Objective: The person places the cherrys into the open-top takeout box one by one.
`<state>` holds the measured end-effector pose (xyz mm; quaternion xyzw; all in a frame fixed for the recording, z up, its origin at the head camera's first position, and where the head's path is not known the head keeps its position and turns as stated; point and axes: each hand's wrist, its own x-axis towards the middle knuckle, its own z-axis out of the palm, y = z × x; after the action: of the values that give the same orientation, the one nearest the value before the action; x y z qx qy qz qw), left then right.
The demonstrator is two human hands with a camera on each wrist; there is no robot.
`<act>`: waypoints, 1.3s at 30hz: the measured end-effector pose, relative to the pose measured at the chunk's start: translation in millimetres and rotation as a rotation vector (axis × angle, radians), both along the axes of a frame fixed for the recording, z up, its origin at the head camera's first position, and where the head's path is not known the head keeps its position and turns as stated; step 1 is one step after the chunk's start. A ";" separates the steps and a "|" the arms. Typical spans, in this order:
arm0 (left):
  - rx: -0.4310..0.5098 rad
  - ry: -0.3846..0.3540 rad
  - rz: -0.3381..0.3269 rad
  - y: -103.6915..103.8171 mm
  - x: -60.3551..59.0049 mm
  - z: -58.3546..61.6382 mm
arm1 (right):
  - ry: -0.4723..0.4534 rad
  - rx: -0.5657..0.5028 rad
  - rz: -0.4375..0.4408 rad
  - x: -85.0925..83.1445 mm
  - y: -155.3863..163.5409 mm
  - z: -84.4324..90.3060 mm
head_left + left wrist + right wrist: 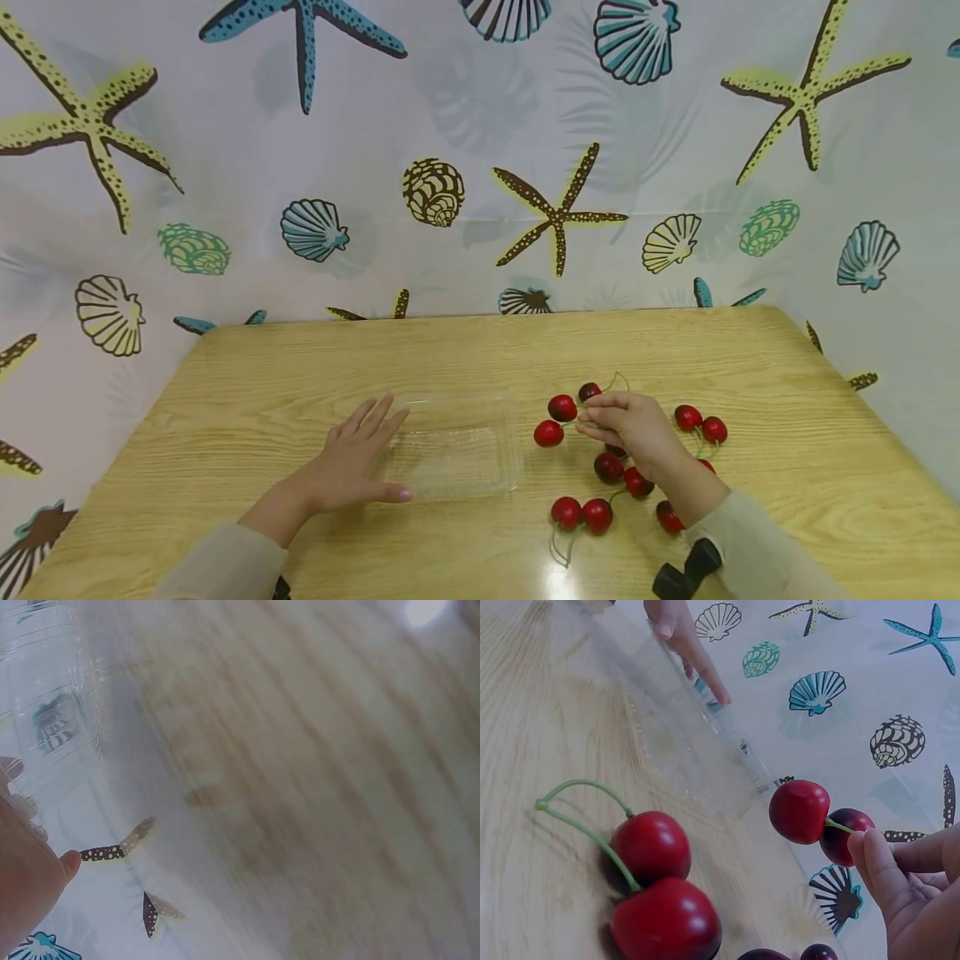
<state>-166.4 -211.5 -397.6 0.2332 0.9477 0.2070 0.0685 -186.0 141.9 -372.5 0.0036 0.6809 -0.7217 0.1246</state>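
Observation:
My right hand (637, 429) pinches a green stem (840, 825) between thumb and fingertips. At that stem are a bright red cherry (799, 811) and a darker cherry (842, 838) behind it. In the head view the red cherry (549, 433) and the dark one (562, 407) sit just left of my fingertips. My left hand (352, 468) is at the left side of a clear plastic container (516, 450), fingers straight and spread, thumb along its near edge. Only part of that hand shows in the left wrist view.
A joined pair of cherries (582, 515) lies nearer me. Several more cherries (608, 467) lie under and around my right hand, with another pair (701, 423) to its right. Behind the wooden table (262, 375) hangs a cloth (480, 100) with shells and starfish.

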 end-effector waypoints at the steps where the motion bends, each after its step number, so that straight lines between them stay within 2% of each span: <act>1: 0.001 -0.002 0.000 -0.1 0.3 0.2 | 0.001 -0.005 0.002 0.1 -0.5 1.0; 14: -0.006 0.007 -0.003 -0.6 1.5 -0.9 | 0.003 -0.090 0.057 6.8 -14.4 10.8; 24: -0.030 0.023 -0.008 -0.5 0.5 -3.8 | -0.017 -0.163 0.078 7.8 -29.0 5.4; 39: -0.053 0.034 -0.005 -2.0 1.1 -2.7 | -0.017 -0.206 0.140 5.0 -46.6 -4.3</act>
<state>-165.4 -213.5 -400.3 0.2370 0.9533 0.1776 0.0588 -181.0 95.3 -376.8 -0.0506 0.6008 -0.7772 0.1800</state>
